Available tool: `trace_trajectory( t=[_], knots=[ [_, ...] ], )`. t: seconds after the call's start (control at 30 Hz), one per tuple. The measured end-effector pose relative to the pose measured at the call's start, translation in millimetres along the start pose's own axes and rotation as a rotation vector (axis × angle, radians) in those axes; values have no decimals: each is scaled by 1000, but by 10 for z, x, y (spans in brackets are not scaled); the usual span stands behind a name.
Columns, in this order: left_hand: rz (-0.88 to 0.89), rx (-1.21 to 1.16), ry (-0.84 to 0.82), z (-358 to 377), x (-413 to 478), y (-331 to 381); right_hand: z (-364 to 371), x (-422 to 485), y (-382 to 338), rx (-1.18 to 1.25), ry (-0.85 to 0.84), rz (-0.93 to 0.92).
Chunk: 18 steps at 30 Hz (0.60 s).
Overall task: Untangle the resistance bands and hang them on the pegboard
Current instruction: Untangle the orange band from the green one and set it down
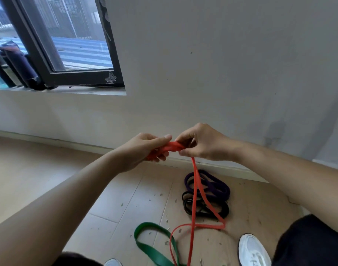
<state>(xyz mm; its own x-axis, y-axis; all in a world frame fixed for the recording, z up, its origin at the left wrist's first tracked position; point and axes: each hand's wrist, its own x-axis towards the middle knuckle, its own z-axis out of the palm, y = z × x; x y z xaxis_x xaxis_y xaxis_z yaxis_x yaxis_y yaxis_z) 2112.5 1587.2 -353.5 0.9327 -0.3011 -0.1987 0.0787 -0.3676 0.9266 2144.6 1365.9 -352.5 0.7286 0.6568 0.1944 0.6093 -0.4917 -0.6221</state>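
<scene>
Currently, both hands are raised in front of a grey plaster wall [231,64], and between them they hold one bunched, twisted section of a flat red-orange rubber resistance band [193,204]. The left hand [145,148] has its grip clamped on the left end of the bunch: the thumb lies along the top and the fingers curl beneath it. The right hand [200,144] has its grip clamped on the right end of the same bunch, pinching it between thumb and fingertips, knuckles upward. The two hands are just beside each other, with only a short piece of band visible between them.

From below the right hand the red-orange band hangs down in two strands. One strand drops nearly straight to the bottom edge of the view. The other slants right, bends on the floor [30,169] and curves back across the first.

Three more bands lie on the floor:
- A wide flat green rubber band [152,252] lies in a loop at lower centre; a red-orange strand crosses its right side.
- A coiled purple rubber band [216,186] lies near the wall base.
- A coiled black rubber band [222,210] lies touching the purple coil on its near side.

Both hanging red-orange strands pass in front of these two coils. Small debris is scattered around them. A white sports shoe [252,250] stands at lower right. A dark-framed window [68,45] occupies the upper left.
</scene>
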Motion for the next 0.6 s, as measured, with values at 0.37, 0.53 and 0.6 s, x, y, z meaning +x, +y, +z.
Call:
trace_trajectory(
  t=[0.37, 0.53, 0.6],
  knots=[
    [218, -281, 93, -111, -80, 107, 63, 20, 165, 254, -91, 157],
    [301, -617, 157, -283, -96, 195, 22, -28, 363, 245, -177, 264],
    [288, -634, 189, -365, -104, 156, -39, -49, 374, 341, -146, 291]
  ],
)
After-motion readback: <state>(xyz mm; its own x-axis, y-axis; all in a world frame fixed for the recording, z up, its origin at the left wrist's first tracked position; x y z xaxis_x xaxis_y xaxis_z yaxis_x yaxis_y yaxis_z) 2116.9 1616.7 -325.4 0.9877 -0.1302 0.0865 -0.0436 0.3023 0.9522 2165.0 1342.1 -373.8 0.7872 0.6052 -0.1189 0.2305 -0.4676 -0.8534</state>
